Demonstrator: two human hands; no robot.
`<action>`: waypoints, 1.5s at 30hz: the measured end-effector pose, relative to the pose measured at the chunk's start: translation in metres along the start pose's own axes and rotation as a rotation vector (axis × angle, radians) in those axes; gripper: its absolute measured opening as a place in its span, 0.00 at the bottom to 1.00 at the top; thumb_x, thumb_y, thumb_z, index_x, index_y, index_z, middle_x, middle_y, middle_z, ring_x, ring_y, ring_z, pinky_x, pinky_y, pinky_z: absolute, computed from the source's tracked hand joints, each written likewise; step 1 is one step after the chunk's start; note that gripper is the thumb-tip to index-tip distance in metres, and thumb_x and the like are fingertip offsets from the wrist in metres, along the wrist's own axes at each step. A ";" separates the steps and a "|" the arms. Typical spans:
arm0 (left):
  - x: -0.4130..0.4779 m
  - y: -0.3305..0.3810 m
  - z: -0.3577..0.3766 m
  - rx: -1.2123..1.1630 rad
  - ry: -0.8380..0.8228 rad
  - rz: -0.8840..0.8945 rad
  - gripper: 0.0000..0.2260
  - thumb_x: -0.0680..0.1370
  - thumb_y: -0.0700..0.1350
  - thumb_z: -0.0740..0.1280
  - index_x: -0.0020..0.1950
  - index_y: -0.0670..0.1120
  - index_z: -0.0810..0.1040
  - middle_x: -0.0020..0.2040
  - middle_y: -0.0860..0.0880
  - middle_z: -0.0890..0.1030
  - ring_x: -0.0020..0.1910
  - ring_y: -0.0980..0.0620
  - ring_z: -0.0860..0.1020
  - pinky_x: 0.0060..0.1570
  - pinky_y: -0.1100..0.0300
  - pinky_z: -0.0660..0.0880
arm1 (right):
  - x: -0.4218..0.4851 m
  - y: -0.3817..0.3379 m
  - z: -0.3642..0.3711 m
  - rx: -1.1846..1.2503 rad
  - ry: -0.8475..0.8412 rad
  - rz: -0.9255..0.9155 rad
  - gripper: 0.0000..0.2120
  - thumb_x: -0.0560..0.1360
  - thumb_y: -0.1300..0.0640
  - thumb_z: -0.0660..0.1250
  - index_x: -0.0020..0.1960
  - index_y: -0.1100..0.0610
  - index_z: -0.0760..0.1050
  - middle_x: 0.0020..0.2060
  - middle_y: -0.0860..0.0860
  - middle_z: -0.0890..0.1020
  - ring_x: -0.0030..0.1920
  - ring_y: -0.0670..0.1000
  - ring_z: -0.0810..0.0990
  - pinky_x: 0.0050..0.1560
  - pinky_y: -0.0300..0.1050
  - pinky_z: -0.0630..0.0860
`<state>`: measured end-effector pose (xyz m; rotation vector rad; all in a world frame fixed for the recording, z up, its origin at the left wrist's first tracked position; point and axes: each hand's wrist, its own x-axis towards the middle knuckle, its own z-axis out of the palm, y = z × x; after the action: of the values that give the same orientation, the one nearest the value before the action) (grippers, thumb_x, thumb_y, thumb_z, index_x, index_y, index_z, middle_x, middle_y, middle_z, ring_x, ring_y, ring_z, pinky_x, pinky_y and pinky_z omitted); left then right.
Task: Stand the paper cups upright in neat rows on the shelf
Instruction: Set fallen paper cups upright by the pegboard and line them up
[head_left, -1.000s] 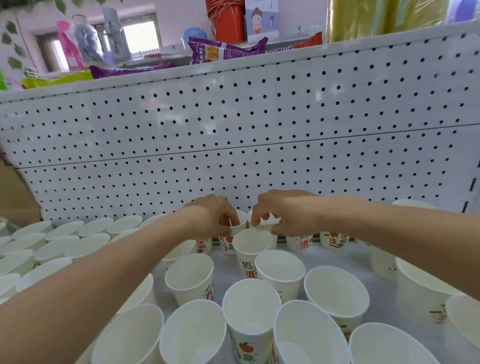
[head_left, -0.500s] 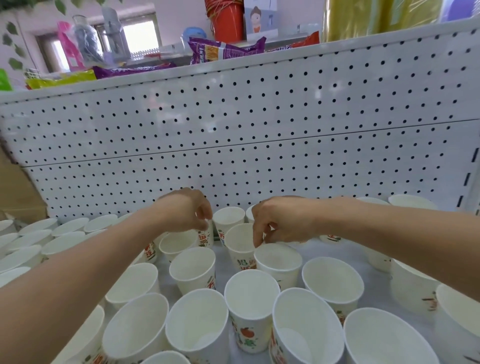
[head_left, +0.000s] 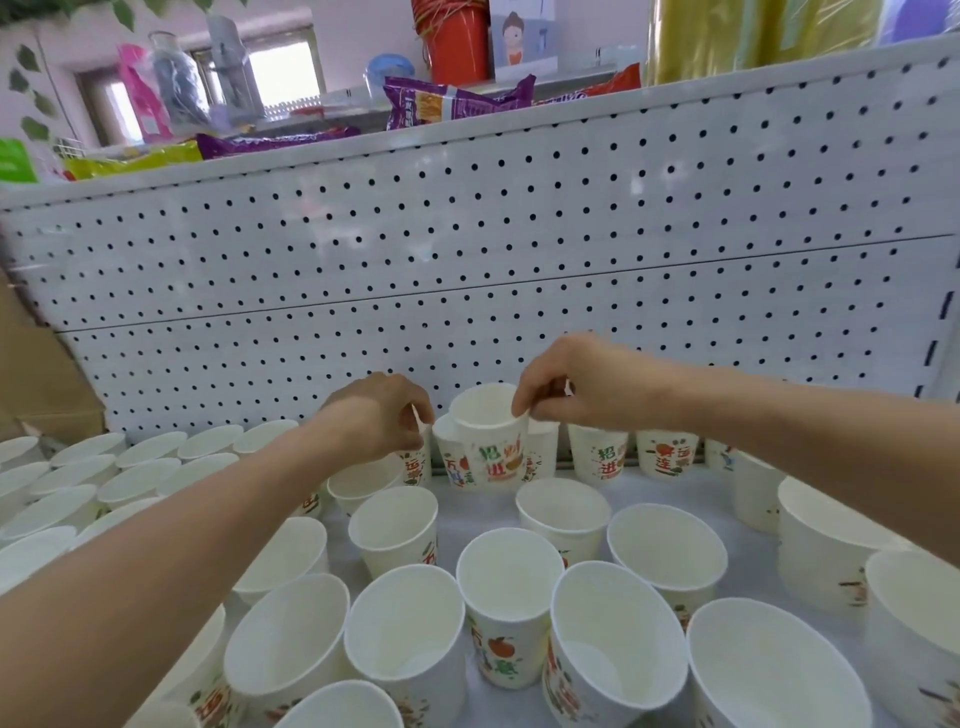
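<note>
worn on the head, wide-angle, facing forward and down, close over the shelf (head_left: 670, 493), toward the pegboard (head_left: 467, 234).

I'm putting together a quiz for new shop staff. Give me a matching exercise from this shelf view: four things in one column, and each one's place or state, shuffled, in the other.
Things
1. right hand
2. left hand
3. purple snack packet
4. red container

Place or state
A. lies along the top edge of the pegboard panel
B. pinches the rim of the raised cup
C. stands upright at the top of the view
D. pinches the rim of a back-row cup

Pairs: 1-B, 2-D, 3-A, 4-C
</note>
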<state>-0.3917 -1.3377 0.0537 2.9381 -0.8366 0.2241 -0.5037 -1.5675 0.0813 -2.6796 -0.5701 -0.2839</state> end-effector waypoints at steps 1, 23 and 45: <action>-0.001 0.001 -0.002 -0.021 0.054 0.009 0.09 0.75 0.49 0.71 0.54 0.55 0.79 0.48 0.58 0.80 0.48 0.57 0.78 0.49 0.58 0.78 | -0.005 0.002 -0.009 0.026 0.016 0.023 0.08 0.76 0.60 0.68 0.51 0.52 0.83 0.39 0.38 0.80 0.39 0.36 0.78 0.40 0.27 0.72; -0.044 0.120 -0.031 -0.277 -0.451 0.392 0.07 0.68 0.59 0.75 0.43 0.60 0.85 0.45 0.65 0.83 0.49 0.64 0.79 0.61 0.54 0.73 | -0.096 0.045 -0.025 -0.472 -0.244 0.275 0.08 0.71 0.48 0.71 0.50 0.43 0.81 0.39 0.41 0.76 0.42 0.45 0.76 0.40 0.43 0.74; -0.015 0.122 -0.020 -0.292 -0.130 0.260 0.24 0.68 0.60 0.75 0.61 0.57 0.76 0.54 0.61 0.78 0.53 0.63 0.75 0.50 0.64 0.71 | -0.088 0.050 -0.034 -0.364 -0.189 0.324 0.32 0.65 0.31 0.68 0.65 0.43 0.66 0.54 0.43 0.75 0.56 0.49 0.69 0.58 0.49 0.70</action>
<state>-0.4708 -1.4312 0.0753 2.5911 -1.1610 -0.0713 -0.5650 -1.6547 0.0720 -3.1161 -0.1350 -0.0453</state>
